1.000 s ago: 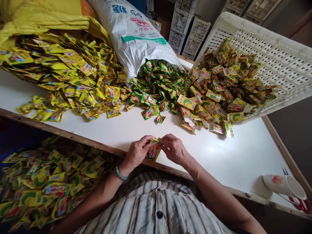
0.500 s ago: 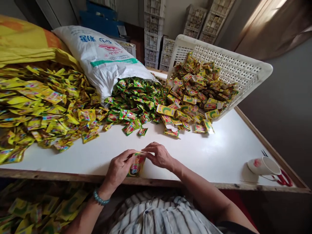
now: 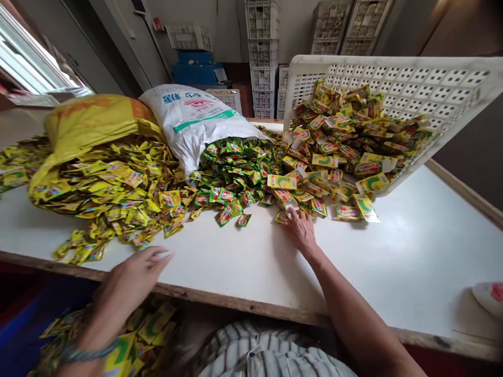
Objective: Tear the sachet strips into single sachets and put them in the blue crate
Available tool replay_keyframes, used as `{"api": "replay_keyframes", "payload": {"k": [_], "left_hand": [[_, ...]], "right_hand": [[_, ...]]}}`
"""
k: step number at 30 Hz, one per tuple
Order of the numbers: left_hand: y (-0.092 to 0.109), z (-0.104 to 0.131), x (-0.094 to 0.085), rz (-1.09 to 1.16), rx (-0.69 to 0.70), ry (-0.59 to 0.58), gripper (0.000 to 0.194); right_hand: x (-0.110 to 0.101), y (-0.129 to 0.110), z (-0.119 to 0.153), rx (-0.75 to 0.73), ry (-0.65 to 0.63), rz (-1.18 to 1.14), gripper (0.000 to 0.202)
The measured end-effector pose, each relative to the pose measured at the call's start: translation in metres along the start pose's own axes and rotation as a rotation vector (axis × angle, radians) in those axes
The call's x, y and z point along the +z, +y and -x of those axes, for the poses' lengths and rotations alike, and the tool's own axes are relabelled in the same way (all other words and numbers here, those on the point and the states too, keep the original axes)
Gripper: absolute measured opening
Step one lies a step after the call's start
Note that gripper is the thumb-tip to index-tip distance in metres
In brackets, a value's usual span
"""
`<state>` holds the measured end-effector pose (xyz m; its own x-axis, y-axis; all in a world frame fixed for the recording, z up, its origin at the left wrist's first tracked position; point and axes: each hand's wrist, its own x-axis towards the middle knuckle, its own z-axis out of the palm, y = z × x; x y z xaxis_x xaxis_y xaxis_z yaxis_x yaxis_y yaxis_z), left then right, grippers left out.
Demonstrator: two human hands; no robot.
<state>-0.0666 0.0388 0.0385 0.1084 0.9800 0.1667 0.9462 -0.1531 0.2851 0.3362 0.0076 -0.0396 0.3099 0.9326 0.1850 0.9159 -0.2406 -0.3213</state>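
Observation:
My right hand (image 3: pixel 302 230) is at the front edge of a pile of small yellow-and-green cardboard boxes (image 3: pixel 324 161). Its fingers close on one small box (image 3: pixel 281 218), which they partly cover. Over the table's front edge on the left, my left hand (image 3: pixel 135 275) is smeared by motion. Its fingers point right, loosely apart, with nothing visible in them. Green sachets (image 3: pixel 230 212) lie left of the boxes. Yellow sachets (image 3: pixel 126 183) spill out farther left, the closest things on the table to my left hand.
A tipped white plastic crate (image 3: pixel 396 78) holds the boxes. Behind the sachets lie a white woven sack (image 3: pixel 204 112) and a yellow sack (image 3: pixel 98 118). A cup (image 3: pixel 489 297) stands at the right edge. Filled yellow packets (image 3: pixel 157 324) lie below the table's wooden edge (image 3: pixel 236 303). Crates (image 3: pixel 262 57) are stacked behind.
Both hands were together on a yellow packet at the table's front edge. They have parted: the left moved left without the packet, the right forward to the boxes. The view has turned left.

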Motion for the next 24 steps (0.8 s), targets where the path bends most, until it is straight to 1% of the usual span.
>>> {"api": "replay_keyframes", "payload": {"k": [1,2,4,5,8,10,12,14,16,17,18,19,21,22,23,24], "left_hand": [[0.022,-0.010,0.012,0.016,-0.032,-0.054,0.026],[0.044,-0.021,0.025,0.009,-0.030,-0.072,0.027],[0.081,-0.042,0.048,-0.041,0.023,-0.081,0.032],[0.097,-0.052,0.059,-0.060,0.040,-0.079,0.033],[0.133,-0.069,0.086,-0.065,0.094,-0.061,0.034],[0.150,-0.071,0.100,-0.027,0.184,-0.117,0.027],[0.162,-0.066,0.109,0.016,0.250,-0.183,0.019],[0.170,-0.058,0.112,0.038,0.266,-0.217,0.021],[0.176,-0.045,0.110,0.064,0.288,-0.257,0.022],[0.179,-0.036,0.108,0.117,0.309,-0.294,0.020],[0.182,-0.028,0.106,0.199,0.328,-0.339,0.017],[0.185,-0.019,0.105,0.337,0.332,-0.394,0.014],[0.186,-0.006,0.102,0.628,0.284,-0.510,0.015],[0.182,-0.004,0.100,0.741,0.255,-0.557,0.022],[0.175,-0.006,0.097,0.797,0.238,-0.570,0.030],[0.163,-0.013,0.092,0.805,0.232,-0.544,0.038]], "right_hand": [[0.000,0.000,0.003,-0.042,-0.027,-0.003,0.043],[0.000,0.000,0.007,-0.083,-0.048,-0.004,0.041],[-0.003,0.001,0.013,-0.150,-0.067,0.004,0.041],[-0.005,0.001,0.015,-0.179,-0.070,0.011,0.042],[-0.011,0.000,0.019,-0.244,-0.067,0.023,0.044],[-0.014,-0.003,0.021,-0.266,-0.055,0.014,0.038],[-0.014,-0.006,0.022,-0.279,-0.022,-0.017,0.030],[-0.010,-0.009,0.023,-0.312,0.039,-0.095,0.027],[-0.005,-0.013,0.026,-0.376,0.101,-0.252,0.034],[-0.002,-0.014,0.027,-0.403,0.115,-0.356,0.038],[0.000,-0.016,0.028,-0.414,0.104,-0.466,0.039],[0.002,-0.018,0.030,-0.407,0.062,-0.571,0.037],[0.002,-0.021,0.033,-0.350,-0.074,-0.725,0.028],[0.001,-0.023,0.035,-0.309,-0.135,-0.768,0.027],[-0.001,-0.024,0.036,-0.272,-0.170,-0.794,0.028],[-0.003,-0.025,0.037,-0.236,-0.177,-0.811,0.031]]}}
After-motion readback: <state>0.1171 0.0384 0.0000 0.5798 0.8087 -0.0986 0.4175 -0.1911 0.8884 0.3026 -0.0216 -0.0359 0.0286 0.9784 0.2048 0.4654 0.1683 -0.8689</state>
